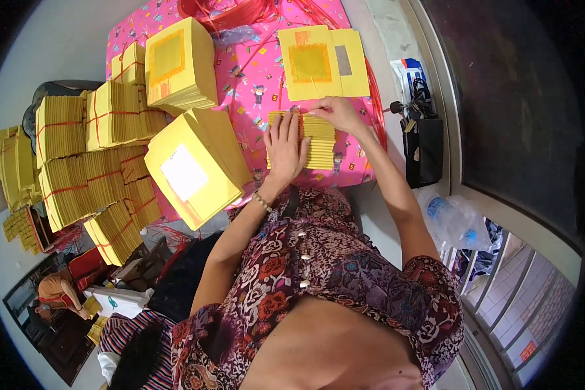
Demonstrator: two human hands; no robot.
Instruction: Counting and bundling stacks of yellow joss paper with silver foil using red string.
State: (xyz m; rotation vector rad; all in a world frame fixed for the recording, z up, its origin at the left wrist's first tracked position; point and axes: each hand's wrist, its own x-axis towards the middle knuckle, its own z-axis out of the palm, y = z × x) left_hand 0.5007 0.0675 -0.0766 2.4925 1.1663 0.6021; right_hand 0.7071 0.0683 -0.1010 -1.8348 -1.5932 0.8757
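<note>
A bundle of folded yellow paper (321, 146) lies near the table's front edge. My left hand (284, 148) rests flat on its left part, fingers stretched out and a little apart. A red plastic strip (299, 125) crosses the bundle beside my left fingers. My right hand (339, 113) is at the bundle's far edge, thumb and fingers pinched together on what looks like the end of this strip; the fingers partly hide it. Just beyond lie flat yellow sheets (352, 71), one with an orange-bordered gold square.
Tall yellow paper stacks (205, 166) stand on the pink patterned table cover (257, 75). Strip-tied bundles (62, 130) are piled at left. A red strip coil (231, 14) lies at the back. Keys (406, 110) hang by the window frame at right. Other people sit at lower left.
</note>
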